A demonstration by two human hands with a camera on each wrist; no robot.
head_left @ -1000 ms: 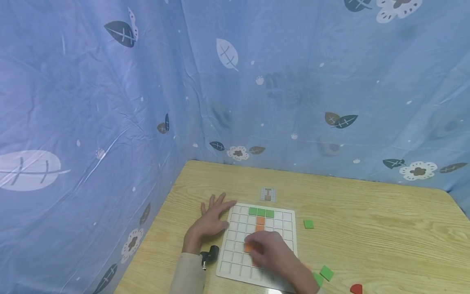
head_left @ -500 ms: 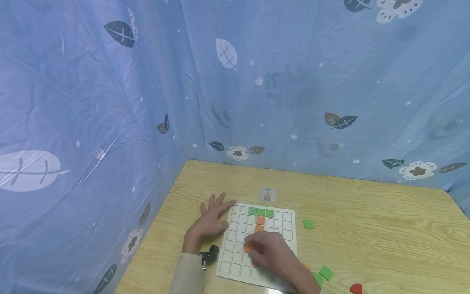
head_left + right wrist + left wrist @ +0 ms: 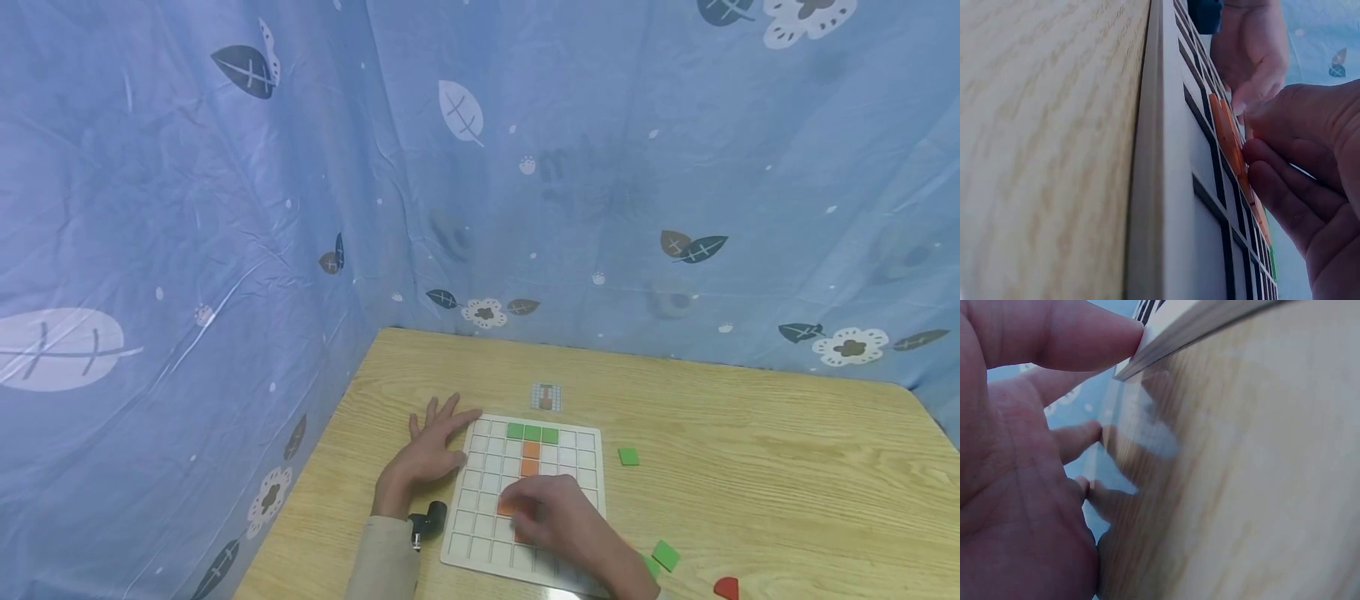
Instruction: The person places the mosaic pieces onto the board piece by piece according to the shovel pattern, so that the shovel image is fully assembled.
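Observation:
In the head view a white grid board (image 3: 480, 527) lies on the table. Three green tiles (image 3: 532, 433) sit in its far row, with a line of orange tiles (image 3: 531, 450) running down from them. My right hand (image 3: 562, 517) is over the board and pinches an orange square tile (image 3: 506, 506) between thumb and fingertips; the hand covers part of the orange line. From the right wrist, that orange tile (image 3: 1222, 128) looks tilted above the grid, close to the fingers. My left hand (image 3: 427, 454) spreads its fingers beside the board, thumb and forefinger touching its left edge.
A small pattern card (image 3: 547, 397) lies beyond the board. Loose green tiles (image 3: 665, 555) and a red rounded piece (image 3: 727, 587) are on the right, with another green tile (image 3: 628, 457) farther back. A black object (image 3: 429, 520) stands near the left wrist. Blue curtains surround the table.
Both hands stay almost where they were, the right one still pinching the orange tile over the board. The head view has shifted very slightly.

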